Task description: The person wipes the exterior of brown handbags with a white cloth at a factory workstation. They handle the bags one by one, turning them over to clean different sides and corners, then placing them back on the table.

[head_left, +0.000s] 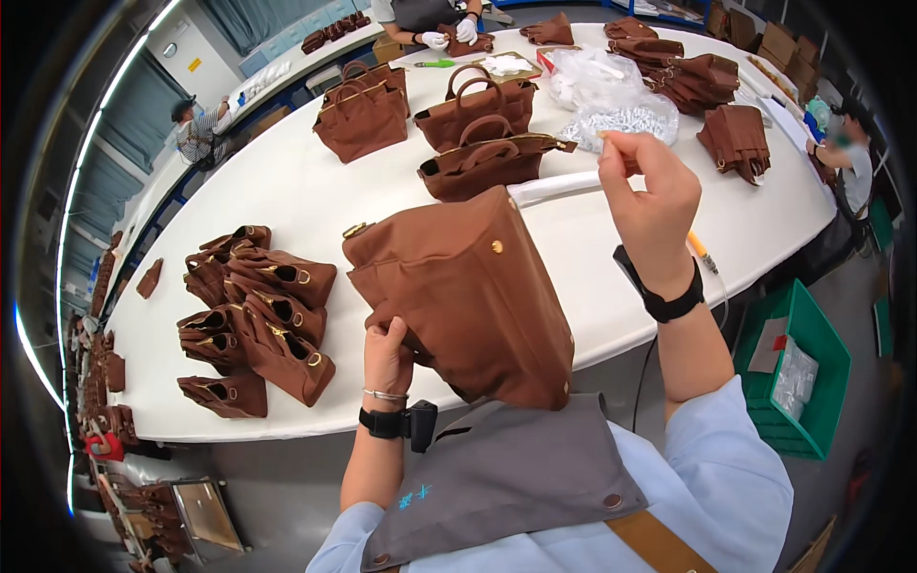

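Observation:
My left hand [387, 358] grips a brown leather handbag [435, 286], fingers partly hidden behind its side. The bag is tilted, its base turned to the right, with small brass studs [497, 246] near the base corners. My right hand [654, 186] is raised to the right of the bag, thumb and fingers pinched together. A tiny pale-gold bit shows at the fingertips, too small to name. Just beyond that hand lies a clear plastic bag [635, 119] full of small silvery pieces. Below the right wrist is a yellow-handled tool [702, 250] with a cord.
Brown handbags [363, 119] stand at the far side of the white table [315, 201]; several smaller ones [277, 320] lie at left. More brown leather pieces [735, 141] sit at right. A green crate [807, 382] is on the floor. A person in white gloves [466, 31] works opposite.

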A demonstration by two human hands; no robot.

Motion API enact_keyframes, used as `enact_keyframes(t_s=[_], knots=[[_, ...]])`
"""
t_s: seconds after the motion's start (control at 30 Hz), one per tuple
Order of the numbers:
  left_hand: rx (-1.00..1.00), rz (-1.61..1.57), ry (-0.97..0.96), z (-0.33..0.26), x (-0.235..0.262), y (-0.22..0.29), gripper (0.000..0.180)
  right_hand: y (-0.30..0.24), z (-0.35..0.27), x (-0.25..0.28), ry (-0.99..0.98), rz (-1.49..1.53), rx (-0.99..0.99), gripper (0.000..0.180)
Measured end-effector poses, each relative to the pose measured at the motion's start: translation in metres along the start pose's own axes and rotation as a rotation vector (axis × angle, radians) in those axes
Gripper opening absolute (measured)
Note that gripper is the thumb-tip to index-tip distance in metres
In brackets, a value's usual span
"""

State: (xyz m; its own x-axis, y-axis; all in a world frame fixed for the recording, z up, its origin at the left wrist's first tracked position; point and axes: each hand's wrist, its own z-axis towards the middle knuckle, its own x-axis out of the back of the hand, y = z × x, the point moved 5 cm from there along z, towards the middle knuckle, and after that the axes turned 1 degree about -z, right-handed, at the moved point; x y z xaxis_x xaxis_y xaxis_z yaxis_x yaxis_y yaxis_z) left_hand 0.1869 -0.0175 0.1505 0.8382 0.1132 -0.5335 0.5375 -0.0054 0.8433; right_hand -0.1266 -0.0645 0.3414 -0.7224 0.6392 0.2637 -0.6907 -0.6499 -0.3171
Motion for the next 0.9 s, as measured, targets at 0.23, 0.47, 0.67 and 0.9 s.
enact_keyframes(t_s=[0.23,0.47,0.67,0.9], knots=[[0.046,-0.005,-0.100,-0.004,0.006,0.004,0.043,-0.029,-0.033,-0.035,-0.159,0.156,0.085,0.011],[0.028,-0.015,-0.111,-0.004,0.017,0.008,0.034,-0.049,-0.037,-0.035,-0.218,0.141,0.238,0.017],[0.040,-0.005,-0.130,-0.005,0.029,0.006,0.028,-0.059,-0.040,-0.038,-0.292,0.028,0.337,0.021],[0.065,-0.024,-0.143,-0.008,0.022,0.008,0.043,-0.058,-0.030,-0.034,-0.155,-0.081,0.459,0.020]])
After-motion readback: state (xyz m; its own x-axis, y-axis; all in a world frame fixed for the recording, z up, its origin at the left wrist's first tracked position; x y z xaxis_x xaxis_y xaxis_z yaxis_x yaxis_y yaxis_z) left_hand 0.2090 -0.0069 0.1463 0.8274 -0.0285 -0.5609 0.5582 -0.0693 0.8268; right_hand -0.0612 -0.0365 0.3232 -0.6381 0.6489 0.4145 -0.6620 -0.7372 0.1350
